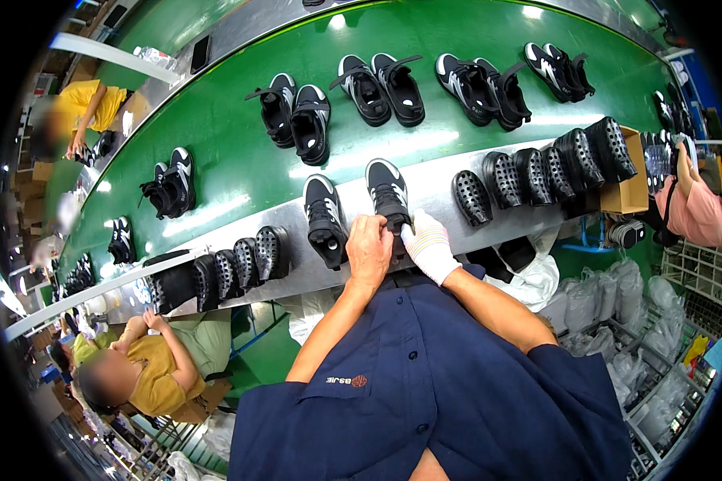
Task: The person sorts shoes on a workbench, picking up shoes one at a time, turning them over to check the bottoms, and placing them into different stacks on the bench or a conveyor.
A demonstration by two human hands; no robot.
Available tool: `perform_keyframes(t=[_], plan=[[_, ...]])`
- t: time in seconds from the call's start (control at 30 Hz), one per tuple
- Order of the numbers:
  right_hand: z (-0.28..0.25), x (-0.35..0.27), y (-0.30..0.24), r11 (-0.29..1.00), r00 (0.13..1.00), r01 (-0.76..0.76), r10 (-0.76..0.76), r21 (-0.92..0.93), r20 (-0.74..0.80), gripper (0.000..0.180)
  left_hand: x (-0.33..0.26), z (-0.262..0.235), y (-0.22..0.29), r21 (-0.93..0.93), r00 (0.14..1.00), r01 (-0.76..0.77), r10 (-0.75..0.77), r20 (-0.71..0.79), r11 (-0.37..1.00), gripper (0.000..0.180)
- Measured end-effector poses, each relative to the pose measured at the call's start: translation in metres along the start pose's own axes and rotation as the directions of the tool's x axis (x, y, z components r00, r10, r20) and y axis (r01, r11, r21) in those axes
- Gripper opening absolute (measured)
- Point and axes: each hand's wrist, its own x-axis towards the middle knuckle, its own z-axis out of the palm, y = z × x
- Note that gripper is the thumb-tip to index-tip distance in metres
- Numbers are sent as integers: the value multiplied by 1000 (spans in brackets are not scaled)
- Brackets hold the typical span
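Note:
Right in front of me a black sneaker (387, 188) with a grey-white toe points away from me on the metal edge of the table. My bare left hand (369, 247) is closed at its heel opening, the fingertips pinched there. In a white knitted glove, my right hand (430, 247) grips the right side of the heel. The fingers partly hide the back of this sneaker. Just left of it stands its matching sneaker (323, 212), untouched, with its opening toward me.
Pairs of black sneakers (367, 90) stand along the green table surface (241, 164). Black perforated shoe forms (531, 176) line the metal edge on the right, beside a cardboard box (624, 180); more forms (247, 262) sit on the left. Co-workers (156, 365) are at the left and right.

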Motion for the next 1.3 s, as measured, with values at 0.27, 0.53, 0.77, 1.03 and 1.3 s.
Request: perform_keyframes(t=[0.27,0.53,0.77,1.03,1.3], plan=[[2,-36,-16,930,965,261,-255,260,-54,35,-29,-25,-1,16,919,184,-178,351,983,44],[17,-45,-20,833,915,390,-398,393,-65,29,-47,-43,-26,27,829,386,-360,429,922,25],[18,-38,-18,821,908,405,-413,402,-70,27,-45,-39,-22,81,831,385,-383,403,919,24],[1,-15,-25,922,994,101,-111,374,6,58,-40,-99,14,341,971,-46,-37,234,939,39],[24,6,-52,911,957,249,-284,328,63,36,-37,-85,-10,339,860,35,-201,468,940,61]])
